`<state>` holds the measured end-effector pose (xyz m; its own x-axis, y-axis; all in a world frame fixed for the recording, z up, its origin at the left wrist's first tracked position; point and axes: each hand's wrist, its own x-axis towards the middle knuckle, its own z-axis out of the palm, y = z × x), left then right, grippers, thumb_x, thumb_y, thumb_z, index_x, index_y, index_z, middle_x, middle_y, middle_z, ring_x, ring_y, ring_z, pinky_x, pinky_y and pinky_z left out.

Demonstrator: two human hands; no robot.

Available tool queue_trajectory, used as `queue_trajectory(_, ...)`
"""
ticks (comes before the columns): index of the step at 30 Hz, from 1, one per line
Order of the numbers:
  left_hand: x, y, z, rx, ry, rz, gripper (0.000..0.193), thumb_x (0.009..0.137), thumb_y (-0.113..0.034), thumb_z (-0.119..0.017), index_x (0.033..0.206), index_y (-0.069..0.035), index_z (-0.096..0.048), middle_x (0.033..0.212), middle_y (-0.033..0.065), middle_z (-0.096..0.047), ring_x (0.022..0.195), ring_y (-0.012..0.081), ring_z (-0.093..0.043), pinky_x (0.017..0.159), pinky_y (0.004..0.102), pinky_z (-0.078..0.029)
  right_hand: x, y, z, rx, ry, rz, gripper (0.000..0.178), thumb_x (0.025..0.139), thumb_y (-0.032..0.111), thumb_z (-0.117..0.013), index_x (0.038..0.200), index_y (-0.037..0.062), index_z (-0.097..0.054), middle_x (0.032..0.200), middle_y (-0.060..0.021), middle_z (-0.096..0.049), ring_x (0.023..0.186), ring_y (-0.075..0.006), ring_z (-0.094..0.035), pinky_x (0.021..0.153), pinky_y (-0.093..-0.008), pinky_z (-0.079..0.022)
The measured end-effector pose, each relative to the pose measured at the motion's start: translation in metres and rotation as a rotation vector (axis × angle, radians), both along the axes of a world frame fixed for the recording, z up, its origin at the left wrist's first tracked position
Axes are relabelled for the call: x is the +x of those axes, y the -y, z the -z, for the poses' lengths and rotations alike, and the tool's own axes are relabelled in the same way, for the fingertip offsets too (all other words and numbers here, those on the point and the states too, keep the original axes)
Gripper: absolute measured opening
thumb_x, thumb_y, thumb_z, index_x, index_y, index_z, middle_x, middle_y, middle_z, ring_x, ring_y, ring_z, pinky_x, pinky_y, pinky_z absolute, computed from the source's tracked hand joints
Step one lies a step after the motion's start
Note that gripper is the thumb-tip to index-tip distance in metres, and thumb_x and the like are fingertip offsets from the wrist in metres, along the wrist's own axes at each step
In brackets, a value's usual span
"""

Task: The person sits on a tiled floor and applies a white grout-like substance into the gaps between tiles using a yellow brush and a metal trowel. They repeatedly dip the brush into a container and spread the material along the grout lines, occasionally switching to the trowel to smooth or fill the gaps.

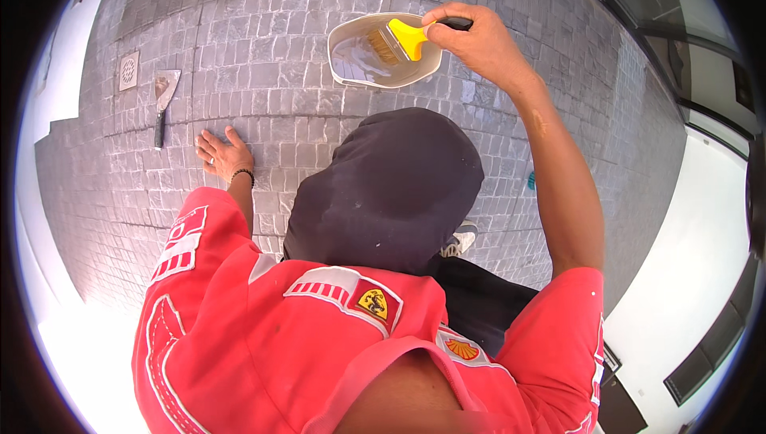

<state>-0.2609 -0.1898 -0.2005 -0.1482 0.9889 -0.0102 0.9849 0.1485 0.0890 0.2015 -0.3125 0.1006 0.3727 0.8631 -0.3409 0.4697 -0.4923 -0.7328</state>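
Note:
My right hand (475,39) grips a wide paintbrush (408,38) by its black handle. The brush has a yellow collar, and its brown bristles dip into a pale, oval-mouthed container (348,80) with clear-looking liquid in it. Resting on the grey paving with fingers spread, my left hand (222,153) holds nothing. It wears a ring and a dark beaded bracelet. A scraper (163,104) with a worn metal blade and black handle lies on the paving just beyond and left of that hand.
A square drain cover (128,71) is set in the paving (279,55) at far left. My bent knee (391,187) rises between my arms. A small teal object (531,181) lies near my right forearm. A white wall (666,218) and dark-framed glass (638,3) border the right side.

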Motion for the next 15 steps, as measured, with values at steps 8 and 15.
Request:
queue_trajectory(8, -0.017, -0.016, 0.004, -0.171, 0.133, 0.03, 0.106, 0.092, -0.078, -0.046, 0.164, -0.007, -0.016, 0.171, 0.0176, -0.014, 0.158, 0.0379, -0.012, 0.124, 0.0567, -0.013, 0.042, 0.079, 0.0, 0.195, -0.235, 0.063, 0.032, 0.091, 0.028, -0.07, 0.113, 0.0059, -0.076, 0.08, -0.0028, -0.069, 0.065, -0.0063, -0.056, 0.057, -0.0231, -0.045)
queue_trajectory(15, 0.002, 0.002, -0.008, -0.242, -0.071, 0.146, 0.112, 0.088, -0.08, -0.048, 0.164, -0.005, -0.015, 0.171, 0.0202, -0.013, 0.157, 0.0397, -0.012, 0.124, 0.0576, -0.013, 0.107, 0.23, -0.024, 0.139, -0.278, 0.205, 0.032, 0.093, 0.023, -0.071, 0.12, 0.0062, -0.075, 0.085, -0.004, -0.069, 0.067, -0.0093, -0.059, 0.061, -0.0224, -0.047)
